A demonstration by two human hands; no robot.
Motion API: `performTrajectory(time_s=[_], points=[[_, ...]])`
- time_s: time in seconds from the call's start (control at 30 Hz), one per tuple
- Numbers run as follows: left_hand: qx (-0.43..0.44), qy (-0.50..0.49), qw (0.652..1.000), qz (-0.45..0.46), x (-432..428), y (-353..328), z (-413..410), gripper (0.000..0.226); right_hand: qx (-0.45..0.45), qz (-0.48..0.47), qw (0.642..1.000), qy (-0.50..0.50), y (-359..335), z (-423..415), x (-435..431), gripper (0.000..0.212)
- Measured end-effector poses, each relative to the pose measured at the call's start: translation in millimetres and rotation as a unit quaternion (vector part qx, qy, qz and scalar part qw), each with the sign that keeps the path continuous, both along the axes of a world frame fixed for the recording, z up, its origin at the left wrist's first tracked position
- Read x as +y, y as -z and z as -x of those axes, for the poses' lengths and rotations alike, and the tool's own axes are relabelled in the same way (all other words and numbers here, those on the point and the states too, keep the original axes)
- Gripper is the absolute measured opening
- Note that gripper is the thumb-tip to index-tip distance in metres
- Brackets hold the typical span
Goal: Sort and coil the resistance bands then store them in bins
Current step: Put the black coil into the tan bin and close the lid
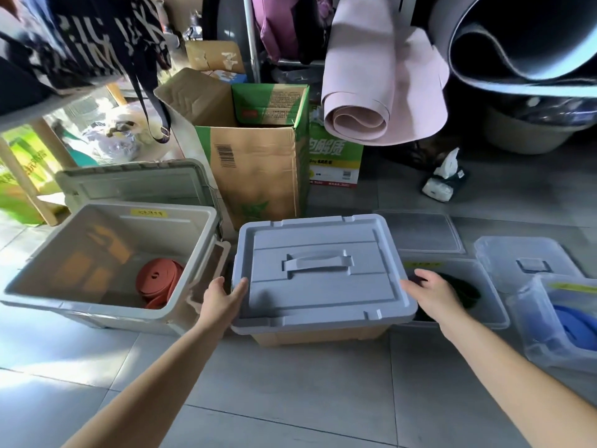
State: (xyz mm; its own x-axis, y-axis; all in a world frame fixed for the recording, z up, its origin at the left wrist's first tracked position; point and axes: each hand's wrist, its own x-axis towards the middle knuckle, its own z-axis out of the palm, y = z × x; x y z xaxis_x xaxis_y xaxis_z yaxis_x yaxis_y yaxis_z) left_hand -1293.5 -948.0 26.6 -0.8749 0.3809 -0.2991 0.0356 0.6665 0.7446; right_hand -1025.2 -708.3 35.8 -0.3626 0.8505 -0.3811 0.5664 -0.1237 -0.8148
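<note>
So, the sorting looks mostly done. Coiled red resistance bands (158, 281) sit in the open grey bin (42, 286) at the left of the floor, there's a dark green band (460, 291) in the clear bin (494, 305) right of the middle, and a blue band (571, 321) in the far-right tub (529, 318). The middle tan bin (316, 334) has its blue-grey lid (323, 286) on, so its contents are hidden.

The left hand (224, 297) touches the lid's left edge with relaxed fingers. The right hand (433, 292) is spread open by the right edge, and I can't tell if it's touching. Neither hand grips anything.

My guess is the lid is light, stiff, slightly slick plastic, so take it by both side rims or the moulded handle (318, 261). The bands are soft, springy rubber, so loose coils could unwind.
</note>
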Motion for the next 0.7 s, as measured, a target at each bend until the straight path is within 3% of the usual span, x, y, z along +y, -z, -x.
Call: performTrajectory(time_s=[0.07, 0.13, 0.2, 0.23, 0.3, 0.37, 0.4, 0.5, 0.7], points=[[-0.144, -0.046, 0.988, -0.03, 4, 2, 6, 0.043, -0.029, 0.04, 0.999, 0.005, 4, 8, 5, 0.069], [-0.324, -0.065, 0.94, -0.086, 1, 11, 9, 0.052, -0.024, 0.117, 0.992, 0.038, 12, 11, 7, 0.07], [-0.37, -0.084, 0.915, -0.136, -1, 16, 7, 0.055, 0.031, 0.213, 0.974, 0.072, 18, 13, 6, 0.058], [-0.331, -0.105, 0.927, -0.142, 2, 18, 6, 0.053, 0.058, 0.24, 0.966, 0.082, 19, 13, 6, 0.051], [-0.14, -0.127, 0.977, -0.1, 6, 22, 6, 0.042, 0.075, 0.239, 0.963, 0.098, 25, 14, 6, 0.047], [0.039, -0.086, 0.994, -0.047, 10, 20, 4, 0.034, 0.058, 0.174, 0.976, 0.119, 30, 16, 6, 0.052], [0.086, -0.06, 0.994, -0.033, 10, 19, 4, 0.031, 0.04, 0.114, 0.986, 0.112, 31, 16, 8, 0.048], [0.152, 0.002, 0.988, -0.004, 10, 20, 4, 0.022, -0.031, -0.061, 0.998, 0.005, 25, 20, 13, 0.031], [0.206, 0.021, 0.975, 0.085, 11, 16, 5, 0.02, -0.123, -0.221, 0.964, -0.083, 19, 30, 14, 0.021]])
